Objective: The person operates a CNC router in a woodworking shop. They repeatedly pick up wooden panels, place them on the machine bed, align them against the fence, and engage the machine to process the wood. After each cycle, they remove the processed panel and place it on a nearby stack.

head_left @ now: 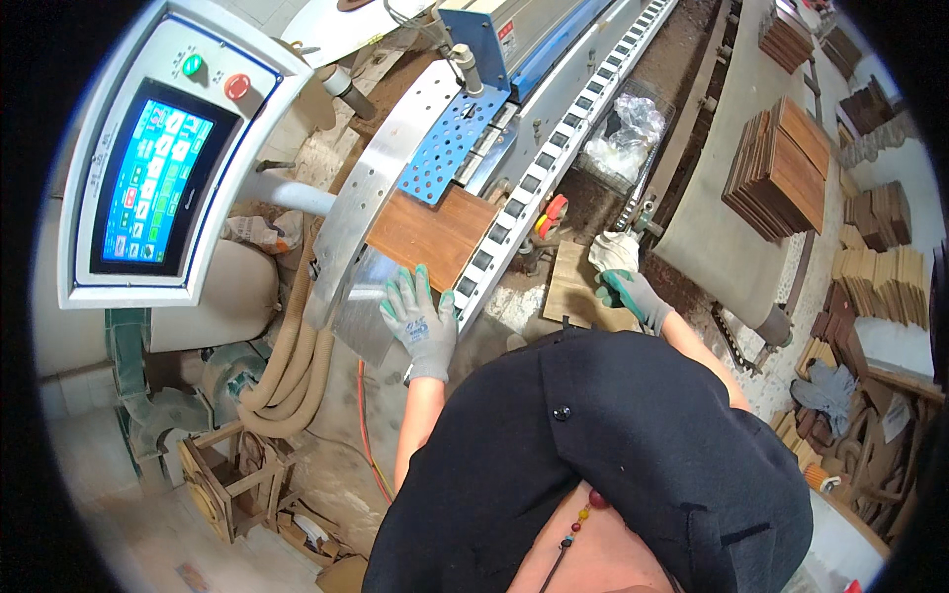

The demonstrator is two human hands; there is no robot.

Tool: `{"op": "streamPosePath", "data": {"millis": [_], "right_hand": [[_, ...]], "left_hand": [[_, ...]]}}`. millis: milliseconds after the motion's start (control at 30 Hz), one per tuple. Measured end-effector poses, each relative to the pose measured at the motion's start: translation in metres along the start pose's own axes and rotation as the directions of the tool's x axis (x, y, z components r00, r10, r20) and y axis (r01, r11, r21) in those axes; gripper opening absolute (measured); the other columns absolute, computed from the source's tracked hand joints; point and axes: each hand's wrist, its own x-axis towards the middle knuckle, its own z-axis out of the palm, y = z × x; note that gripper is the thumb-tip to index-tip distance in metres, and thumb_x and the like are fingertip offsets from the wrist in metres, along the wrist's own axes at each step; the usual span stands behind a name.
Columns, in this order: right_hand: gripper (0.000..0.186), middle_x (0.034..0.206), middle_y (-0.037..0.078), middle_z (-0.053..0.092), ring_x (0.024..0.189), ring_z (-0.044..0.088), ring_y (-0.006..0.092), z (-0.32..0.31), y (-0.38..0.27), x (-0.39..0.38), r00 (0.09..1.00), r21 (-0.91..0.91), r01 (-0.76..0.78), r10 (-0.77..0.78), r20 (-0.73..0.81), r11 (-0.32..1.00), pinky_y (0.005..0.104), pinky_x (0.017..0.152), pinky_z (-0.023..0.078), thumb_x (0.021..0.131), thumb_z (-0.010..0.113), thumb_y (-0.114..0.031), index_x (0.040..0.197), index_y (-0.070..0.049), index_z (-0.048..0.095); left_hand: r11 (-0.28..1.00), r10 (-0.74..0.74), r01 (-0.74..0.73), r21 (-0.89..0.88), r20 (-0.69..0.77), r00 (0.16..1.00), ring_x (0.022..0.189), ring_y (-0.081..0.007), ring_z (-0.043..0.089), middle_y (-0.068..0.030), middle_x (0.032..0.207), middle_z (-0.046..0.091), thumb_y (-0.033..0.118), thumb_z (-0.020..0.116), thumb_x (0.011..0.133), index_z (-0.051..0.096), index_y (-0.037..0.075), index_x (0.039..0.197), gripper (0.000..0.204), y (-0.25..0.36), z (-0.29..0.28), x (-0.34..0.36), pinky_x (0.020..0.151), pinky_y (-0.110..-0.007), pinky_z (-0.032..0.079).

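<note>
My left hand [422, 321], in a grey glove with green fingertips, lies with its fingers spread at the near edge of a reddish-brown wooden board [435, 233]. The board lies flat on the machine's metal bed, its far end under a blue perforated plate [455, 143] and its right side along a chain-like feed track [529, 183]. My right hand [636, 296], gloved the same way, has its fingers curled at the lower end of a crumpled white cloth [614, 251]. Below that hand is a lighter wooden board [581, 287]; my jacket hides its near end.
A control panel [158, 178] with a lit screen and green and red buttons stands at the left. Hoses [287, 366] hang beneath it. To the right runs a conveyor belt [707, 222] bearing stacked brown boards [781, 168]. A wire basket with clear plastic [628, 138] sits between.
</note>
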Motion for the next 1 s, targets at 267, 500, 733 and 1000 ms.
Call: {"op": "streamPosePath", "data": {"millis": [267, 500, 733, 1000], "right_hand": [[0.025, 0.083, 0.005, 0.07, 0.066, 0.064, 0.0135, -0.037, -0.004, -0.002, 0.999, 0.018, -0.013, 0.014, -0.05, 1.0, 0.0279, 0.06, 0.054, 0.101, 0.062, -0.027, 0.108, -0.004, 0.069], [0.029, 0.09, 0.006, 0.073, 0.07, 0.065, 0.0132, -0.068, -0.015, -0.003, 0.997, 0.046, -0.017, 0.021, -0.075, 0.999, 0.0267, 0.064, 0.053, 0.103, 0.057, -0.028, 0.113, -0.004, 0.07], [0.029, 0.088, 0.006, 0.072, 0.07, 0.066, 0.0151, -0.096, -0.014, 0.001, 0.989, 0.136, -0.048, 0.066, -0.129, 0.99, 0.0279, 0.064, 0.054, 0.105, 0.055, -0.027, 0.116, -0.004, 0.069], [0.031, 0.091, 0.003, 0.07, 0.074, 0.064, 0.0127, -0.129, -0.018, -0.024, 0.984, 0.181, 0.057, -0.025, -0.174, 0.982, 0.027, 0.069, 0.053, 0.106, 0.054, -0.031, 0.121, -0.006, 0.067]], "left_hand": [[0.999, 0.021, -0.024, 0.031, 0.098, 0.995, 0.15, -0.0421, 0.027, -0.0221, 0.16, 0.036, 0.046, 0.057, 0.097, 0.035, 0.014, 0.158, 0.072, 0.042, 0.0, 0.047, 0.12, -0.063, 0.014], [0.995, 0.102, -0.102, 0.001, 0.035, 0.994, 0.147, -0.0424, 0.031, -0.0241, 0.158, 0.037, 0.044, 0.058, 0.097, 0.036, 0.008, 0.156, 0.073, 0.091, 0.012, 0.095, 0.12, -0.061, 0.017], [0.998, 0.062, -0.064, 0.017, 0.083, 0.995, 0.144, -0.0415, 0.035, -0.0246, 0.157, 0.039, 0.043, 0.059, 0.096, 0.035, 0.006, 0.156, 0.074, 0.124, 0.019, 0.125, 0.12, -0.058, 0.019], [0.995, 0.091, -0.091, 0.034, -0.011, 0.996, 0.148, -0.0431, 0.031, -0.0251, 0.16, 0.034, 0.045, 0.051, 0.1, 0.031, 0.006, 0.158, 0.073, 0.168, 0.048, 0.174, 0.121, -0.058, 0.017]]}}
